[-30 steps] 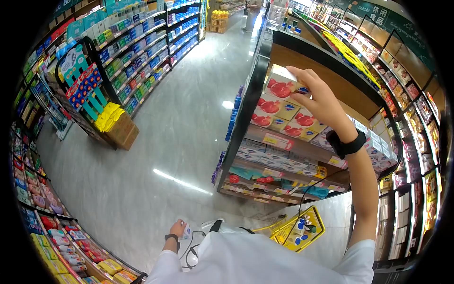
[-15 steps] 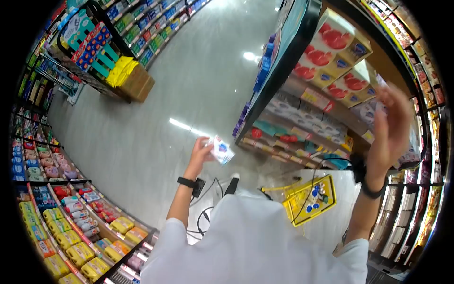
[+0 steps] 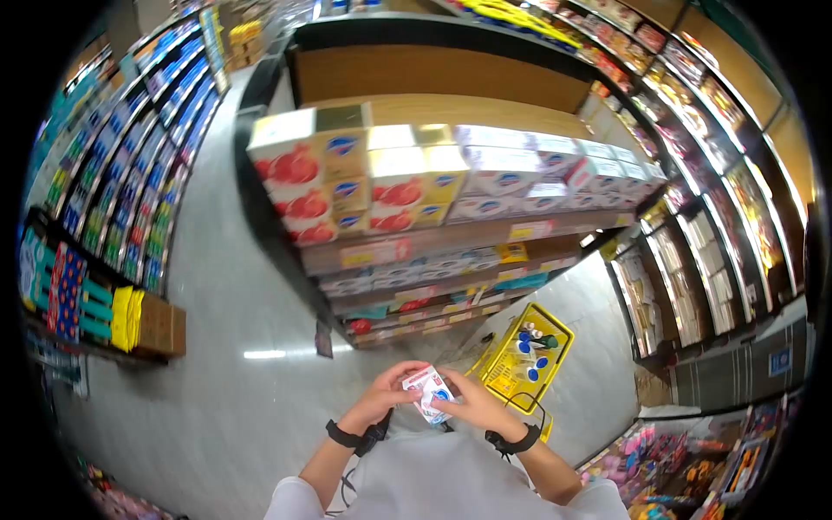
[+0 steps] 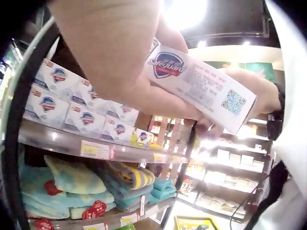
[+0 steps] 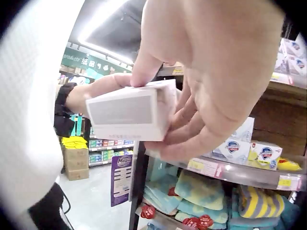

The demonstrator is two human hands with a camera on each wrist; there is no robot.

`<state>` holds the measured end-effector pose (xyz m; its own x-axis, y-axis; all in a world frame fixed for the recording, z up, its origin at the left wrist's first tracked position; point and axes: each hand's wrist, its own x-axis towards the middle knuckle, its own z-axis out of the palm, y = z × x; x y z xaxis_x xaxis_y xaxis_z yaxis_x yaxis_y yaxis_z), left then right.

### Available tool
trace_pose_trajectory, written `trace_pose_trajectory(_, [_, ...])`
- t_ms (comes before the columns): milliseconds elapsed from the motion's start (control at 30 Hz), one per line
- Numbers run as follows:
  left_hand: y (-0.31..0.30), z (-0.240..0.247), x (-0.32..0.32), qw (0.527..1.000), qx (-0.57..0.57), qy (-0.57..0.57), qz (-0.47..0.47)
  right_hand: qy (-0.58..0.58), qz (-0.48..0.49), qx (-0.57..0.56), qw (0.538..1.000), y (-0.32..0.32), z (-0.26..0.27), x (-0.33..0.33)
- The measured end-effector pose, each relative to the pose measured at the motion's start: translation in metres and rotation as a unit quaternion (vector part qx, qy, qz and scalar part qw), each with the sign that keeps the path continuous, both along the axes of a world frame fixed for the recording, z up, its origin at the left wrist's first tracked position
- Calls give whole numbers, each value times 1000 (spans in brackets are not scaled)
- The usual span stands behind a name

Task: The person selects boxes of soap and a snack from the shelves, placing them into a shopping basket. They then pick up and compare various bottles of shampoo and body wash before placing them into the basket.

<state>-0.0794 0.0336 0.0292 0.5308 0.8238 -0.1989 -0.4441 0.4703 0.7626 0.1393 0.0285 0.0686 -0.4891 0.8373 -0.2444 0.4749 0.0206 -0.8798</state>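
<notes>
A small white Safeguard soap box is held in front of the chest between both hands. The left hand grips its left side, and the right hand pinches its right side with the thumb on the front. In the left wrist view, the soap box lies tilted, showing its blue shield logo and a square code. From the right wrist, the soap box shows a face with a grey printed panel, and the right hand's fingers curl round its end.
Ahead stands a shelf unit with stacked Safeguard boxes, some with red pomegranates. Folded towels lie on a lower shelf. A yellow shopping basket with bottles stands on the floor to the right. A cardboard box stands left across the aisle.
The right hand has come down from the shelf boxes and now holds the soap box too. The left hand has brought the box in front of the body. The head view has turned right.
</notes>
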Motion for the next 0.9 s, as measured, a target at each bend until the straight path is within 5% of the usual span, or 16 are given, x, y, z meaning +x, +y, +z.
trace_pose_trajectory(67, [15,8,18,999,9,1,-33,79,-106,-79,988,-5,9,12])
trace_pose_trajectory(200, [40,26,45,986,104,86,-100,87,-144,-41,985,1,12,47])
trace_pose_trajectory(300, [49,27,51,949,216,192,-128,20,-121,115,986,11,20,75])
trace_pose_trajectory(400, [46,21,45,946,195,247,-78,-114,-88,178,973,29,52,108])
trace_pose_trajectory(500, [48,-38,14,904,235,355,-33,-125,-59,265,954,58,99,153])
trace_pose_trajectory(567, [39,-55,-3,880,155,447,39,-105,-39,337,935,79,143,177])
trace_pose_trajectory(633, [18,-123,-38,657,236,716,13,-117,-35,412,903,105,190,198])
trace_pose_trajectory(700, [-10,-160,-64,622,156,766,-47,-87,-66,454,884,134,226,217])
trace_pose_trajectory(767, [-40,-203,-86,694,49,717,-32,-73,-78,460,881,162,268,227])
trace_pose_trajectory(900, [-121,-266,-105,700,8,714,-1,-67,-48,511,856,227,311,234])
